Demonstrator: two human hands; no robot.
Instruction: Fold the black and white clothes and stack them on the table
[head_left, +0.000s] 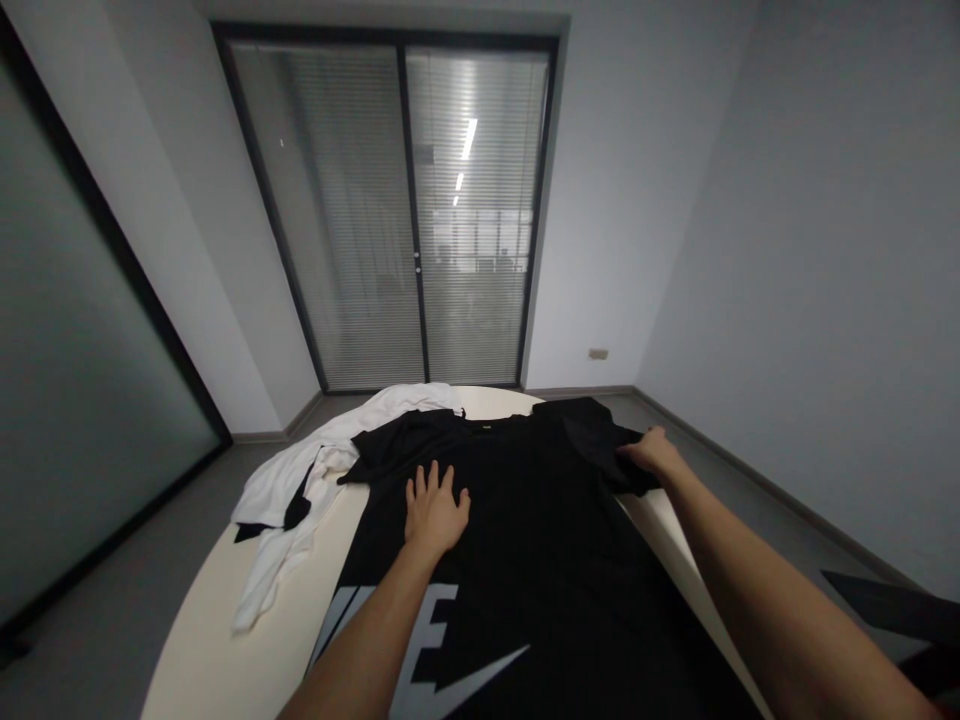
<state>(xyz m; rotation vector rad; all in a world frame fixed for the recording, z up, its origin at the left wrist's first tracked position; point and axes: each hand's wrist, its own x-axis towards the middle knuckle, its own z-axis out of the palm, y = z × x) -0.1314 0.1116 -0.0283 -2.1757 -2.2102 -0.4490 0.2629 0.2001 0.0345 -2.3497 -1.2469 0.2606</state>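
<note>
A black T-shirt (540, 540) with large pale lettering and a swoosh lies spread out, front side up, its neckline toward the far edge of the table. My left hand (435, 508) rests flat on its chest with the fingers spread. Out at the right sleeve, my right hand (651, 450) pinches the cuff between thumb and fingers. The left sleeve lies partly over a crumpled white garment (300, 460) that has some black parts.
The cream table (225, 600) has a rounded edge. Beyond it stand a glass door with blinds (480, 220) and grey walls. A glass panel (67, 350) is at the left, and a dark object (892, 605) shows at the lower right.
</note>
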